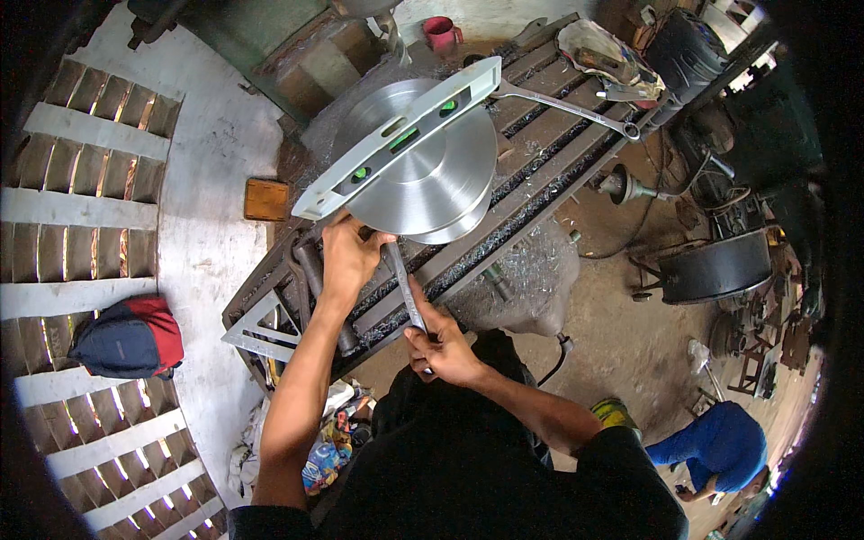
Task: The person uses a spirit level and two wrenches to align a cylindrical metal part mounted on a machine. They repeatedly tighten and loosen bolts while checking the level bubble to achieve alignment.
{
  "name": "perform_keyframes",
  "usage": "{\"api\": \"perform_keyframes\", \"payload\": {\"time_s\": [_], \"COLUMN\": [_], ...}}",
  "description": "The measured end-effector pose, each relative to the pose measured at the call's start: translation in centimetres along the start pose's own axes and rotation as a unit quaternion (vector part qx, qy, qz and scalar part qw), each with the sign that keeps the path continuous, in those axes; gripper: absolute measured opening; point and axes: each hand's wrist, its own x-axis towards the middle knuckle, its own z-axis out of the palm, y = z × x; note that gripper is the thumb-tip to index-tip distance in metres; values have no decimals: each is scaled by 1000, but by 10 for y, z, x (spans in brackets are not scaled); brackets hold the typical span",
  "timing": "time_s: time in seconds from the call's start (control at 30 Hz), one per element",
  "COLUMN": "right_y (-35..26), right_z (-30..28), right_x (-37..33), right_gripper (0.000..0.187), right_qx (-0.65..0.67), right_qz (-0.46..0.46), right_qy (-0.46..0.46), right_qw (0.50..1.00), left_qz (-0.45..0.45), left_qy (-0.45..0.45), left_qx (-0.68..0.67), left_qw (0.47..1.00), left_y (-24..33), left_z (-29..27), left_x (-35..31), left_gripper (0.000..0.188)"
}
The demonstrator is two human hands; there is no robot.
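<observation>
A round, shiny turned metal disc sits on a slotted machine table. Across its top lies a long grey spirit level with green vials. My right hand is wrapped round the shank of a wrench, whose upper end reaches toward the disc's near edge. At that end is my left hand, its fingers curled beside the wrench head and under the level's left end. What the left fingertips pinch is hidden. A longer combination wrench lies right of the disc.
Metal chips fill the table slots. A triangular metal square lies at the table's left corner, and a pink mug stands at the back. A backpack is at left. At lower right a person in blue bends over.
</observation>
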Motion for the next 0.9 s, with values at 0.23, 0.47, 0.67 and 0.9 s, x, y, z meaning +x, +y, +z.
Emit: {"api": "perform_keyframes", "payload": {"time_s": [0.23,0.47,0.67,0.9], "right_y": [28,-12,-42,-51], "right_z": [-15,-19,-53,-55], "right_x": [12,11,-4,-1], "right_gripper": [82,76,72,76], "right_qx": [-181,-266,-255,-142], "right_qz": [-160,-220,-136,9], "right_qy": [11,41,-66,-107], "right_qw": [970,938,955,984], "left_qz": [-77,-12,-5,-48], "left_qy": [-5,44,82,63], "left_qx": [29,44,0,54], "left_qw": [997,998,997,995], "left_y": [2,8,8,6], "left_z": [1,1,5,8], "left_x": [-3,1,-4,-9], "left_gripper": [29,37,35,28]}}
